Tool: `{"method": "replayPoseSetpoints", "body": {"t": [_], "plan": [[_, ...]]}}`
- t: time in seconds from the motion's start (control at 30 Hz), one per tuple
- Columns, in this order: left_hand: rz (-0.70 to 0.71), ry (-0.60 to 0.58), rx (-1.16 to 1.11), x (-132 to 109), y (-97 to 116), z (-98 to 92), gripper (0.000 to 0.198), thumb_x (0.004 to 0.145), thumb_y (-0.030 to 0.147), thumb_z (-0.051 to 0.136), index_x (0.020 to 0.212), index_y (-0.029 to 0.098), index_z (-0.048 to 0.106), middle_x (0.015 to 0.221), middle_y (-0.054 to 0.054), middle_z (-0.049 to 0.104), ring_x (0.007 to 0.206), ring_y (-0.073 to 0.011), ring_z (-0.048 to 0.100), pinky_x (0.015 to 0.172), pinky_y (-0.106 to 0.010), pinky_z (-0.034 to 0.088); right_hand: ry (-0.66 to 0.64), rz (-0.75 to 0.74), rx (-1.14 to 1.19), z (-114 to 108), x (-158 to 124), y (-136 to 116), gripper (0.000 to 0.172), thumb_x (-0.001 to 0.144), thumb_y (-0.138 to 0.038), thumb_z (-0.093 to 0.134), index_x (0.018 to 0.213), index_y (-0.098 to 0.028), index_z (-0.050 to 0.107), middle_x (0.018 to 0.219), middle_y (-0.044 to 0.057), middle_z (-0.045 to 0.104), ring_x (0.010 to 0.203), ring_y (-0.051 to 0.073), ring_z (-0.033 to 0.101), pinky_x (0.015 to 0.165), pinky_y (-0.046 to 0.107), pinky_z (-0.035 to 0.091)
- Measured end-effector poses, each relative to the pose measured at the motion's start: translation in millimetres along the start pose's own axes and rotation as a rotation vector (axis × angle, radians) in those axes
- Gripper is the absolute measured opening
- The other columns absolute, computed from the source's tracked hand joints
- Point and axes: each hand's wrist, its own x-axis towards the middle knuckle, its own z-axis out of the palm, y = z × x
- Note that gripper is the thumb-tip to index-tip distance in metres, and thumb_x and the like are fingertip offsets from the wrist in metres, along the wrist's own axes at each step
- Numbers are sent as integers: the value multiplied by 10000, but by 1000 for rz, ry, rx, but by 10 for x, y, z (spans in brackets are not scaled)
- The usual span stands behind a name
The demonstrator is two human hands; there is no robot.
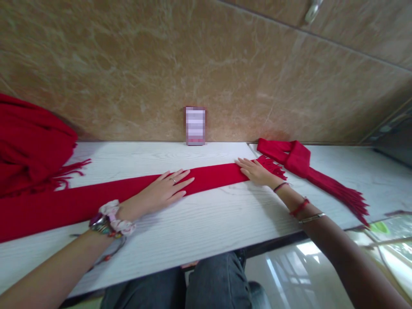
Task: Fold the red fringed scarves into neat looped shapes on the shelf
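Brown marbled wall (pixel 144 64) rises beyond the fingers of the left hand (pixel 165 191) and the right hand (pixel 257 173), with a dark seam crossing it high on the right and a pale fitting (pixel 312 13) just above that seam. Along its foot runs a white, wood-grained desk (pixel 193 223), bare on the near side of both sets of fingers. A red scarf (pixel 212 177) lies stretched flat across it beneath them, leaving the view past the left fingers and ending in a fringe (pixel 272 166) just right of the right ones. Both hands rest palm down on the cloth, fingers extended and a little apart, gripping nothing. Beyond the gap between them, a rectangular object (pixel 195 126) stands upright at the wall, its face too pixelated to read. Well left of the left fingers sits a heap of red cloth (pixel 28 146) with loose tassels; near the right fingers, on their outer side, lies a folded red scarf (pixel 298 161). Glossy floor (pixel 283 274) shines on the near side of the desk, beside dark trousers (pixel 212 283).
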Motion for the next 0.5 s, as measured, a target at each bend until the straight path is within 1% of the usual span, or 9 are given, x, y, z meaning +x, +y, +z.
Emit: {"method": "replayPoseSetpoints", "body": {"t": [0.07,0.13,0.2,0.23,0.27,0.33,0.4,0.5], "plan": [[-4,-2,-9,-1,2,-4,474,953,419,268,1409,301,318,1498,-26,253,1379,-208,224,1103,-413,181,-26,137,1,25,-103,330,502,958,-323,181,1413,-172,328,1452,121,347,1336,279,306,1035,589,281],[-4,-3,-15,-3,3,-3,475,953,421,268,1411,300,315,1499,-27,251,1378,-207,226,1103,-411,182,-24,231,-15,41,-161,562,504,949,-311,183,1394,-162,369,1435,121,380,1330,274,320,1045,566,299],[4,8,-20,-8,5,2,471,957,414,261,1410,298,318,1499,-28,252,1377,-204,231,1102,-406,183,3,240,-40,40,-157,663,494,935,-307,222,1368,-167,415,1413,122,414,1319,287,340,1038,554,327],[8,20,-24,-11,7,3,468,959,410,257,1408,298,322,1497,-28,256,1376,-201,235,1102,-401,185,28,221,-47,29,-129,661,491,926,-306,247,1359,-163,430,1403,128,427,1315,296,344,1034,553,337],[12,34,-27,-13,11,4,465,960,407,256,1406,298,327,1495,-27,263,1374,-198,239,1102,-397,186,55,192,-46,11,-84,625,492,918,-307,270,1355,-154,436,1396,136,434,1314,304,345,1034,552,341],[14,58,-33,-16,26,0,461,961,407,258,1401,295,338,1490,-29,279,1370,-194,250,1102,-392,187,102,114,-17,-44,52,453,503,910,-318,302,1361,-135,428,1395,142,435,1321,302,333,1051,538,329],[12,70,-32,-18,52,-9,460,961,411,261,1395,287,352,1487,-36,287,1366,-199,261,1102,-396,184,112,10,37,-112,226,172,512,912,-344,322,1373,-140,412,1404,124,429,1326,281,328,1075,507,310],[3,80,-14,-40,102,-28,464,964,417,255,1386,265,373,1486,-55,289,1354,-205,286,1102,-401,176,57,-176,93,-198,467,-370,520,915,-376,349,1375,-141,407,1405,122,429,1320,261,344,1087,473,302]]}}
